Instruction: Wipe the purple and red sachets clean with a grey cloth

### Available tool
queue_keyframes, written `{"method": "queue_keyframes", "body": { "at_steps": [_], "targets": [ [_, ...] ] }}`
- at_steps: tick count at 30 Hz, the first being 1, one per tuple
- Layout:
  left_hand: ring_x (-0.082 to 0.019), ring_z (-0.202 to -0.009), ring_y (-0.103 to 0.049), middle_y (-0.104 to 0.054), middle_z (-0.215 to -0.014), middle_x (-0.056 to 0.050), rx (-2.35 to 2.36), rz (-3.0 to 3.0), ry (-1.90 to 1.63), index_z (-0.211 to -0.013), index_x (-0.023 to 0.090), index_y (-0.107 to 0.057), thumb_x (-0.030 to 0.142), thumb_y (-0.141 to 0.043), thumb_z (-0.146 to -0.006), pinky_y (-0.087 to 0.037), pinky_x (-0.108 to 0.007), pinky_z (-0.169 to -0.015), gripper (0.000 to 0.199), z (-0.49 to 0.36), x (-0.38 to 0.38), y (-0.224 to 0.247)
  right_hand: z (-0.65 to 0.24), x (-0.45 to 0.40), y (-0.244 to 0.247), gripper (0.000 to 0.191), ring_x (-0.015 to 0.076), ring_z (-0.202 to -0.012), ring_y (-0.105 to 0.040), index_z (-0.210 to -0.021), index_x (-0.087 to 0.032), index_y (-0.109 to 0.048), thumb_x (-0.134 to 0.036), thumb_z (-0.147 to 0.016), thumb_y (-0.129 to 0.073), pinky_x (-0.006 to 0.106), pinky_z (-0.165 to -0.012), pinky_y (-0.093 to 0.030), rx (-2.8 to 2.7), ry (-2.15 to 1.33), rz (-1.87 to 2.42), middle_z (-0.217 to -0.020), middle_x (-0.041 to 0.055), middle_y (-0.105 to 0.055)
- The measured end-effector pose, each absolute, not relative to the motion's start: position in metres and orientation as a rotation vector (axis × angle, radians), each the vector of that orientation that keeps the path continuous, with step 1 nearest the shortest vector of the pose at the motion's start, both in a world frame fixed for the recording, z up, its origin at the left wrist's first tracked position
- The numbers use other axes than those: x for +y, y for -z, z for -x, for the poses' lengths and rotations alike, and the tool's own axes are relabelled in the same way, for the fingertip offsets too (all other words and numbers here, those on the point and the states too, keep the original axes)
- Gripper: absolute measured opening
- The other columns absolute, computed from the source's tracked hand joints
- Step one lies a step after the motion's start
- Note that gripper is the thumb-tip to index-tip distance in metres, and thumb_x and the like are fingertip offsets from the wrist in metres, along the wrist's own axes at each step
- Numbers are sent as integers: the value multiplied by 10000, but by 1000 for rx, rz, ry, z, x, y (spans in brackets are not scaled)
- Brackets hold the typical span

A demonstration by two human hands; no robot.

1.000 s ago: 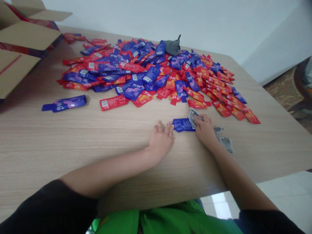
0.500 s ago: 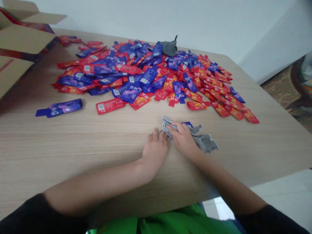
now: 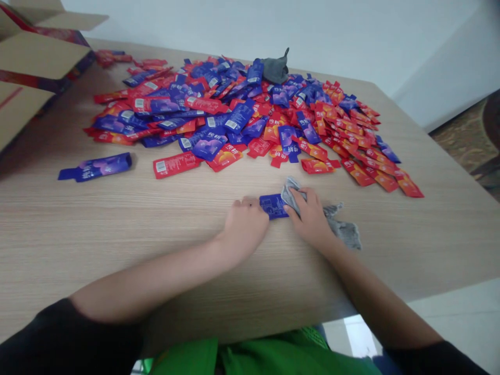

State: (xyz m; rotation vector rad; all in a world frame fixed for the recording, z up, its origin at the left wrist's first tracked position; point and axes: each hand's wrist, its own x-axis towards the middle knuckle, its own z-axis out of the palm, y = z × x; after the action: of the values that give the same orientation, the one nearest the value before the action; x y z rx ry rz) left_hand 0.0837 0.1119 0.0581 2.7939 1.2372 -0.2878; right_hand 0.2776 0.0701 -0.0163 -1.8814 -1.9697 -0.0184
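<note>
A blue pouch [image 3: 273, 205] lies flat on the table between my hands, its printed side up. My left hand [image 3: 247, 225] has its fingers curled closed on the pouch's left end; the fingertips are hidden under the knuckles. In my right hand [image 3: 311, 216] is a grey cloth [image 3: 292, 194], bunched under the fingers and pressed over the pouch's right end. The loose tail of the cloth trails out to the right across the tabletop.
A wide heap of red and blue pouches [image 3: 238, 117] spreads over the back of the table [image 3: 156, 234]. A single blue pouch [image 3: 101, 167] lies at left, near an open cardboard box [image 3: 39, 54]. A dark grey cloth bag [image 3: 275, 70] sits behind the heap.
My right hand has slid right with the cloth, uncovering the pouch's middle. My left fingers, stretched out before, are now curled at its left end.
</note>
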Motion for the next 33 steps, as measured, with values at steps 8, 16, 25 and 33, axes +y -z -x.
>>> {"method": "queue_keyframes", "body": {
  "at_steps": [8, 16, 25, 33],
  "targets": [
    [-406, -1461, -325, -379, -1600, -143, 1290, -2724, 279, -1564, 221, -311, 397, -548, -971, -386, -569, -1113, 663, -56, 150, -50, -265, 85, 15, 506, 350, -1150, -516, -1366, -117, -563, -417, -974, -448, 529, -989, -460, -1916, 51, 1902, -1228, 211, -507],
    [-442, -1526, -97, -122, -1694, -60, 1267, -2713, 104, -1599, 313, -166, 456, -325, -1036, -199, -689, -1173, 603, -60, 148, -5, -295, 101, 12, 488, 334, -1170, -523, -1352, -99, -564, -377, -976, -424, 525, -1043, -431, -1937, -28, 1884, -1239, 208, -514],
    [-464, -1509, -166, -204, -1678, -91, 1284, -2744, 10, -1567, 350, -290, 421, -322, -1038, -229, -683, -1157, 534, -63, 143, -4, -269, 108, -25, 343, 297, -1143, -539, -1263, -228, -594, -253, -991, -387, 499, -1015, -420, -1890, 168, 1731, -1221, 132, -593],
    [-471, -1500, -194, -237, -1668, -100, 1287, -2760, 7, -1562, 367, -296, 406, -365, -1028, -243, -680, -1147, 540, -64, 145, -2, -292, 101, -27, 295, 296, -1038, -562, -1120, -215, -699, -219, -956, -453, 478, -936, -451, -1821, 155, 1865, -1113, 122, -625]
  ]
}}
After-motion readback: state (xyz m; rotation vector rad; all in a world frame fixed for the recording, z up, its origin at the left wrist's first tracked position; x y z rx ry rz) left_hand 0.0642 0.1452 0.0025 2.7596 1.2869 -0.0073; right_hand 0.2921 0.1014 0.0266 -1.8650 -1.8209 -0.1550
